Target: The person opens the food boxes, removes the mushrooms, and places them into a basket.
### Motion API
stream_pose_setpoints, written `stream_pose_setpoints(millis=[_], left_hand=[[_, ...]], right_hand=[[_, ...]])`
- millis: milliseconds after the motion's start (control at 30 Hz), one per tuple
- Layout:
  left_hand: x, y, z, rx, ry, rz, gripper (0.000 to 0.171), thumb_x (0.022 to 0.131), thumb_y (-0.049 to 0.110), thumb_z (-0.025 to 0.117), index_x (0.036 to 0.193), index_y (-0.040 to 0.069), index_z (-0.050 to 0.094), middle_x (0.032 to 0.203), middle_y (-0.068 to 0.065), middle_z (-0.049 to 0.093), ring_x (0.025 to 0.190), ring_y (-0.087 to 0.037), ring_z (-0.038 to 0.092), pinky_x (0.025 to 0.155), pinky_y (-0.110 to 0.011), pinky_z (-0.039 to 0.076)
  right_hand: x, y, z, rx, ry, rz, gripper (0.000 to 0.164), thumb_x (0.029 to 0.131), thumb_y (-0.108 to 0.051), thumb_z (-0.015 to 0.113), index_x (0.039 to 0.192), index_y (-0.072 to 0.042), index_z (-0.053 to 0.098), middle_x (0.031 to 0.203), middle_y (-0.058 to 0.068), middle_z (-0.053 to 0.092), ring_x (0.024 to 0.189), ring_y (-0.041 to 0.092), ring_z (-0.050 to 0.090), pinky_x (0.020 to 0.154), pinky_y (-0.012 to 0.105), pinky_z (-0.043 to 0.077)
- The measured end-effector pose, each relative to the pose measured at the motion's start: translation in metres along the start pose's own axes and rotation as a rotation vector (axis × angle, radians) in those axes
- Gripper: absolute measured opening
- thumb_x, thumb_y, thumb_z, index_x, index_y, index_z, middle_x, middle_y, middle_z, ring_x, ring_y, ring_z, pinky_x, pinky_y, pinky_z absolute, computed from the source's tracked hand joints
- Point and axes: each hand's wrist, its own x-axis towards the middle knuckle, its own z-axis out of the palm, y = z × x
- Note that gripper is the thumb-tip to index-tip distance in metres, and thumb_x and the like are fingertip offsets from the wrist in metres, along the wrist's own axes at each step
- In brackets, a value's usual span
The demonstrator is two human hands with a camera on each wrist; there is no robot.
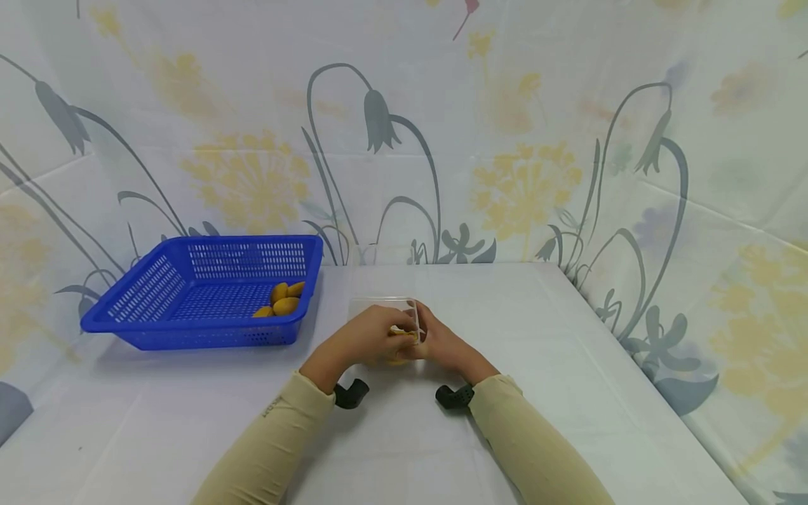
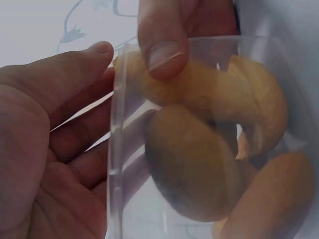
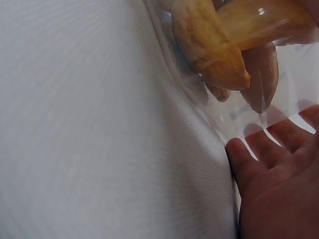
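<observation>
A clear plastic container stands on the white table, partly covered by both hands. In the left wrist view, several yellow oval fruits, mango-like in shape, show through its wall. My right hand grips the container from the right. A thumb presses over its near side, while the right fingers lie along the outer wall. Reaching across the top, my left hand has its thumb straight and its fingers extended past the rim, partly hidden by the container. No fruit is visible in the left hand.
A blue perforated basket stands left on the table, with several yellow fruits in its right corner. A flower-patterned cloth hangs behind the table. A grey object shows at the left edge.
</observation>
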Motion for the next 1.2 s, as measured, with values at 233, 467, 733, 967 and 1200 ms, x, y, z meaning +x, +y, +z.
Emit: stream_pose_setpoints(millis=[233, 467, 733, 967, 1200], left_hand=[[0.001, 0.0001, 0.0034, -0.066, 0.016, -0.026, 0.014, 0.094, 0.023, 0.062, 0.094, 0.016, 0.074, 0.09, 0.008, 0.07, 0.083, -0.008, 0.059, 0.078, -0.025, 0.05], [0.0005, -0.0027, 0.0033, -0.108, 0.034, -0.041, 0.014, 0.095, 0.025, 0.061, 0.09, 0.02, 0.074, 0.09, 0.009, 0.069, 0.082, -0.007, 0.058, 0.077, -0.024, 0.05], [0.0021, -0.0033, 0.0037, -0.094, 0.04, -0.041, 0.012, 0.096, 0.023, 0.058, 0.092, 0.019, 0.068, 0.092, 0.008, 0.07, 0.088, -0.008, 0.06, 0.081, -0.028, 0.051], [0.0026, -0.003, 0.0062, 0.056, 0.052, 0.004, 0.02, 0.098, 0.015, 0.054, 0.109, 0.014, 0.071, 0.104, -0.001, 0.066, 0.097, -0.017, 0.062, 0.09, -0.035, 0.052], [0.0013, -0.0002, 0.0035, 0.116, 0.043, -0.053, 0.02, 0.095, 0.015, 0.056, 0.107, 0.016, 0.072, 0.098, 0.001, 0.062, 0.086, -0.014, 0.057, 0.082, -0.032, 0.053]], right_hand=[[0.0004, 0.0012, 0.0, 0.003, 0.003, 0.006, 0.106, 0.075, -0.044, 0.08, 0.153, -0.04, 0.01, 0.157, -0.004, 0.03, 0.145, 0.018, 0.029, 0.116, 0.052, 0.028], [0.001, 0.0022, 0.0, 0.014, 0.006, -0.011, 0.103, 0.075, -0.041, 0.081, 0.152, -0.041, 0.012, 0.154, -0.006, 0.036, 0.144, 0.016, 0.032, 0.117, 0.05, 0.028], [0.0016, 0.0034, -0.0003, 0.037, -0.001, -0.027, 0.105, 0.075, -0.034, 0.082, 0.155, -0.033, 0.014, 0.152, -0.004, 0.039, 0.141, 0.016, 0.036, 0.116, 0.047, 0.03], [0.0004, 0.0003, -0.0003, 0.02, -0.019, -0.025, 0.107, 0.078, -0.036, 0.08, 0.156, -0.026, 0.009, 0.158, -0.004, 0.028, 0.146, 0.018, 0.028, 0.116, 0.049, 0.03], [0.0003, -0.0018, -0.0002, 0.055, -0.031, -0.012, 0.109, 0.077, -0.036, 0.081, 0.157, -0.025, 0.008, 0.158, -0.008, 0.027, 0.147, 0.013, 0.026, 0.118, 0.044, 0.029]])
